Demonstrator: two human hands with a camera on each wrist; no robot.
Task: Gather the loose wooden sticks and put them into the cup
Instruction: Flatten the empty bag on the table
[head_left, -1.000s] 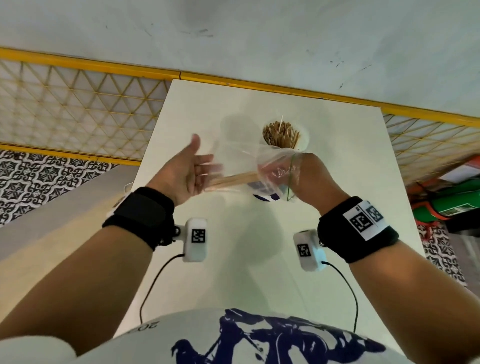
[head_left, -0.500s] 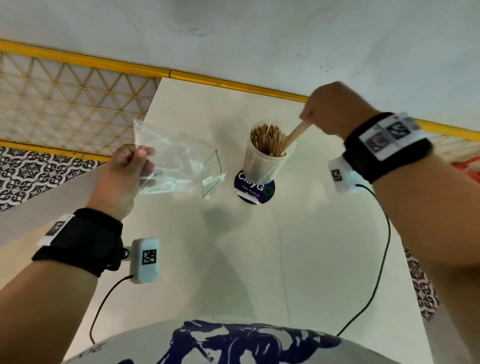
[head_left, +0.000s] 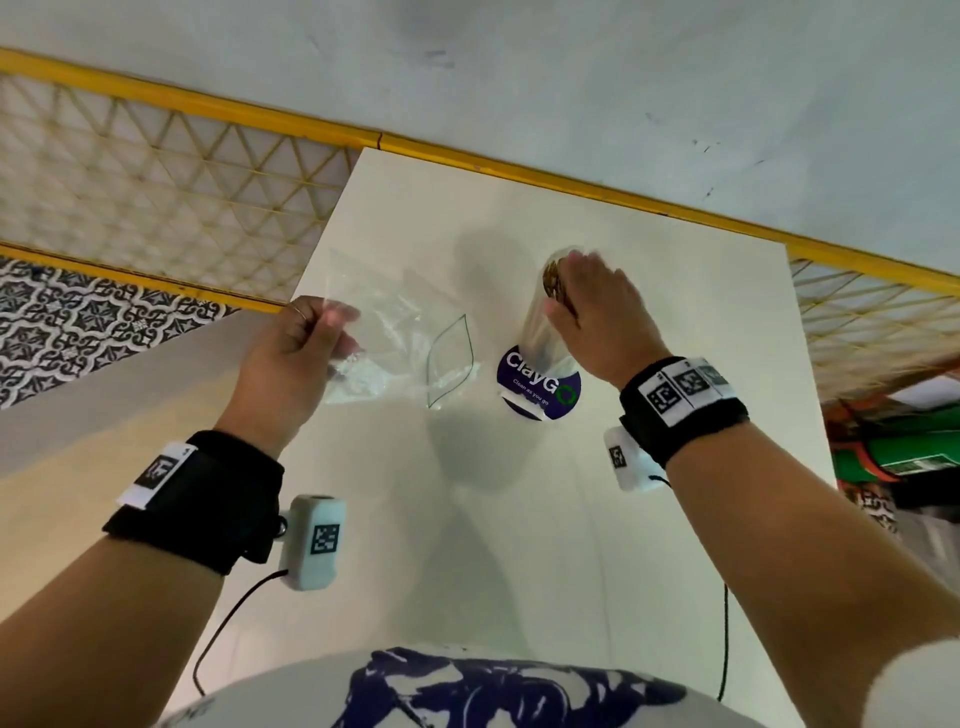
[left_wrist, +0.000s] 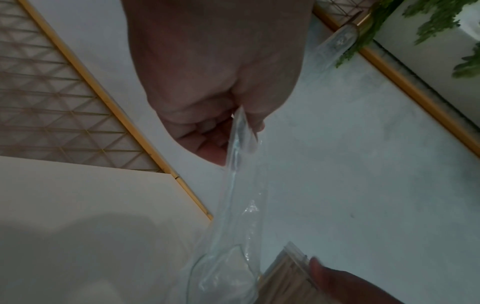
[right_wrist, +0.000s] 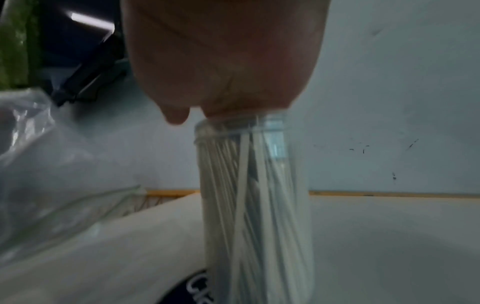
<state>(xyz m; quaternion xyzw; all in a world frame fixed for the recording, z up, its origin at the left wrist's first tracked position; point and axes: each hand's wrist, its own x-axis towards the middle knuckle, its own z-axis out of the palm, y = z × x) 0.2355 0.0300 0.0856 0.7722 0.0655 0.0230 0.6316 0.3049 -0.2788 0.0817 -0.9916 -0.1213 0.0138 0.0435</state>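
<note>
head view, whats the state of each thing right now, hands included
cup: upright on the table, on a round sticker, full of sticks
wooden sticks: standing inside the cup, none loose in view
plastic bag: empty, mouth open, held above the table
left hand: pinches one end of the bag
right hand: flat over the cup mouth, on the stick tops
</note>
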